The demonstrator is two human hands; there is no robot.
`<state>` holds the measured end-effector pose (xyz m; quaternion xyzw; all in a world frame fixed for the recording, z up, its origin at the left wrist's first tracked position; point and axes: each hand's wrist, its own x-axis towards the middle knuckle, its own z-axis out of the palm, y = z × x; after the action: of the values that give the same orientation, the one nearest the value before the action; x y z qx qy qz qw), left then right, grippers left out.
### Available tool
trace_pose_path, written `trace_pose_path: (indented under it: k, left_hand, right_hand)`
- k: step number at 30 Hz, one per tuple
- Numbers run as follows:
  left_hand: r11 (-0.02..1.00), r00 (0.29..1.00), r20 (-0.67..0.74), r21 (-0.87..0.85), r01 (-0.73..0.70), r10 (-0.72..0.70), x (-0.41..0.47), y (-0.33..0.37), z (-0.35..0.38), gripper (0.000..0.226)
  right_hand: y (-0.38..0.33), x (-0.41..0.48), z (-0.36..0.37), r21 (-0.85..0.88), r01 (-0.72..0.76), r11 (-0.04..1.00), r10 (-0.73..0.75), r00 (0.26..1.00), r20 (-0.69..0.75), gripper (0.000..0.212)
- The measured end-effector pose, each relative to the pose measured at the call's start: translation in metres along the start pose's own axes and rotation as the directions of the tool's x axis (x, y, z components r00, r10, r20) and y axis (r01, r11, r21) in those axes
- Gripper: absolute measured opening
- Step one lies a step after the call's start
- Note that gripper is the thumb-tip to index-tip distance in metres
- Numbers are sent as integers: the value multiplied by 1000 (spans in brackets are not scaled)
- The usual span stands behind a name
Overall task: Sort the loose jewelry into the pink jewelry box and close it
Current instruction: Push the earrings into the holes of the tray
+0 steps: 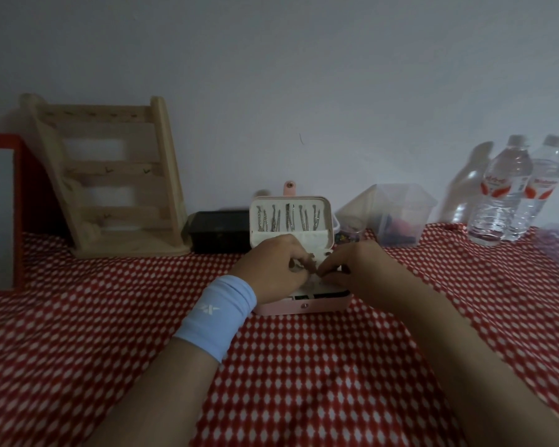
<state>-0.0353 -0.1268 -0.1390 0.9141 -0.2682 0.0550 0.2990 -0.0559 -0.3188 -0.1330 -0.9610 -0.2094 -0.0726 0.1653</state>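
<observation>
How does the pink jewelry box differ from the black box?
The pink jewelry box is open, lid upright; the black box is dark and low. The left hand and right hand are over the pink jewelry box; no hand touches the black box. Both sit on the red cloth.

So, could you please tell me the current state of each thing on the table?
pink jewelry box: open, lid upright.
silver chains: hanging inside the lid.
left hand: pinching jewelry piece over the box.
right hand: pinching the same piece.
water bottles: upright, capped.
wooden rack: standing upright.
</observation>
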Motion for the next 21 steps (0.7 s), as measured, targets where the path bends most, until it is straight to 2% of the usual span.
trace_pose_path:
  k: [21]
  left_hand:
    - [999,1000,9,34,2,-2,-3,5,-3,20]
  right_hand:
    - [1,0,2,-13,20,1000,-20,1000,-12,20]
